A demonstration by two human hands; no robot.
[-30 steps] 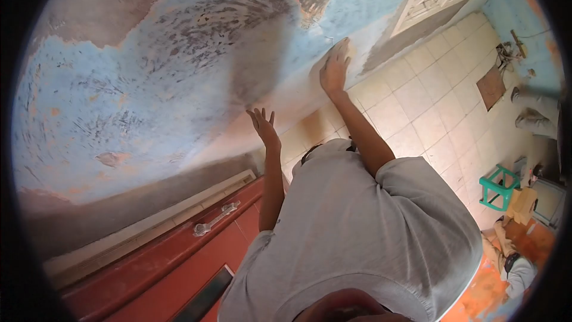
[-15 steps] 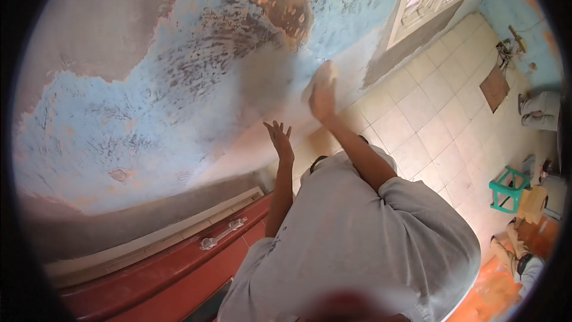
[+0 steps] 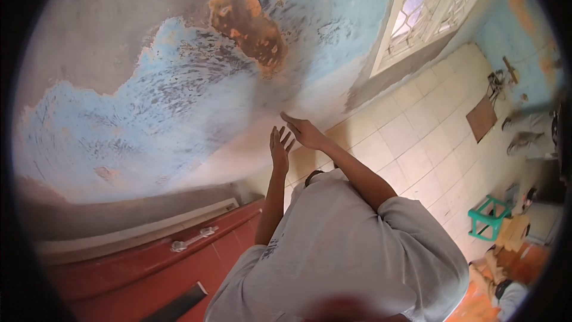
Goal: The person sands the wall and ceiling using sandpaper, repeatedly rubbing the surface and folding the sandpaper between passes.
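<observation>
My left hand (image 3: 280, 148) is raised in front of the lower part of the patchy blue wall (image 3: 196, 104), fingers apart and nothing in them. Close to its right is my right hand (image 3: 305, 132), with fingers stretched toward the wall and the left hand. No object shows in the right hand. The two hands are near each other; whether they touch each other or the wall I cannot tell. Bare grey plaster (image 3: 107, 30) and an orange-brown patch (image 3: 250, 30) surround the blue paint.
A red surface with a clear handle (image 3: 195, 239) lies at the lower left. Right of me are a tiled floor (image 3: 417, 137), a green stool (image 3: 490, 218), a brown square piece (image 3: 481, 119) and parts of other people (image 3: 527, 131). A grilled window (image 3: 417, 9) is above.
My right hand has come down and left, away from its higher place by the wall, to beside my left hand. The view has shifted, showing more of the window.
</observation>
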